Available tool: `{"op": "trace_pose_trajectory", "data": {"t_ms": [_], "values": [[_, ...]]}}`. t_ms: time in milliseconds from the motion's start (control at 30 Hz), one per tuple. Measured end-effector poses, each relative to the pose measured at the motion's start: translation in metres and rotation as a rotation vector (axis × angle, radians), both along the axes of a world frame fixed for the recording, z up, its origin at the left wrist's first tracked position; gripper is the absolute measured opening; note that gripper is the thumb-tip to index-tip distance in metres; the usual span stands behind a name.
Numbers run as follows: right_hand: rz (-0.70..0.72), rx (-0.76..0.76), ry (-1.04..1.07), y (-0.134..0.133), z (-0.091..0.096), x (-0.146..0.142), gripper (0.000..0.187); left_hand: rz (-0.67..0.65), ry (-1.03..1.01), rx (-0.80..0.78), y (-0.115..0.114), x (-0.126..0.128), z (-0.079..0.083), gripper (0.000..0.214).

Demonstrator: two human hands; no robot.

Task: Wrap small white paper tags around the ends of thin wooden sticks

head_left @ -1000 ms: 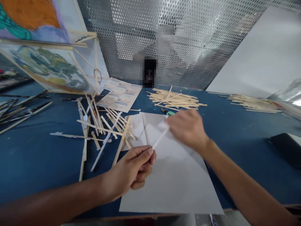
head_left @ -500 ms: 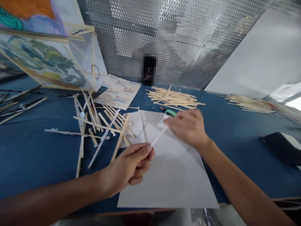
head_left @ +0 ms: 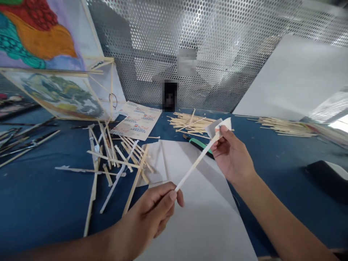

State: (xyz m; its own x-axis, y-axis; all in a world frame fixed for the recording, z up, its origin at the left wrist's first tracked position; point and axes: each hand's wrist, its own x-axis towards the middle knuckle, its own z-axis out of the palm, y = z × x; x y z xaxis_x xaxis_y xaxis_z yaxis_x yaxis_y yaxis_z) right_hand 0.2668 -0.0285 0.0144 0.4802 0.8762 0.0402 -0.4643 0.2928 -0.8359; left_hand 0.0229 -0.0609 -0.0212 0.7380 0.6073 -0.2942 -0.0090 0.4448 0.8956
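Observation:
My left hand [head_left: 159,212] is closed around the lower end of a thin pale wooden stick [head_left: 194,166]. The stick slants up to the right, above a sheet of white paper [head_left: 201,221]. At its upper end my right hand [head_left: 232,157] pinches a small folded piece of sandpaper [head_left: 226,124] with a whitish back, wrapped about the stick. Its gritty face is hidden. Below that hand a green and black cutter knife [head_left: 200,145] lies on the paper, partly covered by the fingers.
Loose and broken sticks [head_left: 108,156] lie scattered on the blue table [head_left: 35,195] at left. A larger sandpaper sheet [head_left: 138,121] and a stick pile [head_left: 187,121] are behind. Painted panels [head_left: 62,96] stand back left, a white board [head_left: 288,79] back right. A dark object [head_left: 326,179] sits at right.
My right hand has moved up along the stick to its far end and turned, showing the folded sandpaper. My left hand still grips the lower end. The view has tilted up slightly.

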Motion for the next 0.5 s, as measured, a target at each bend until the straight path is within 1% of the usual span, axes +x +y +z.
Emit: {"op": "trace_pose_trajectory", "data": {"t_ms": [67,133,200,267,300,367,400,433,467,500], "values": [[0.044,0.014,0.033,0.002,0.001,0.006,0.022,0.001,0.016,0.005,0.0,0.0,0.0,0.036],[0.078,0.047,0.007,0.002,0.002,0.009,0.023,0.005,0.012,0.01,0.0,0.001,0.0,0.036],[0.08,0.051,-0.075,-0.002,0.0,0.003,0.021,0.008,0.013,0.021,0.001,0.002,-0.001,0.036],[0.104,0.002,-0.199,-0.01,-0.004,-0.009,0.017,0.019,0.016,0.023,0.001,0.002,-0.003,0.036],[0.146,-0.037,-0.267,-0.015,-0.007,-0.017,0.014,0.029,0.024,0.023,0.0,0.002,-0.004,0.036],[0.309,-0.119,-0.376,-0.022,-0.014,-0.032,0.013,0.053,0.042,0.039,-0.001,0.003,-0.005,0.036],[0.393,-0.15,-0.404,-0.024,-0.016,-0.038,0.014,0.062,0.055,0.05,-0.002,0.003,-0.005,0.037],[0.434,-0.168,-0.409,-0.025,-0.018,-0.042,0.016,0.069,0.07,0.059,-0.003,0.003,-0.004,0.037],[0.421,-0.171,-0.39,-0.024,-0.019,-0.044,0.016,0.076,0.081,0.065,-0.004,0.004,-0.004,0.038],[0.359,-0.158,-0.354,-0.022,-0.019,-0.046,0.015,0.08,0.084,0.069,-0.005,0.004,-0.003,0.038]]}}
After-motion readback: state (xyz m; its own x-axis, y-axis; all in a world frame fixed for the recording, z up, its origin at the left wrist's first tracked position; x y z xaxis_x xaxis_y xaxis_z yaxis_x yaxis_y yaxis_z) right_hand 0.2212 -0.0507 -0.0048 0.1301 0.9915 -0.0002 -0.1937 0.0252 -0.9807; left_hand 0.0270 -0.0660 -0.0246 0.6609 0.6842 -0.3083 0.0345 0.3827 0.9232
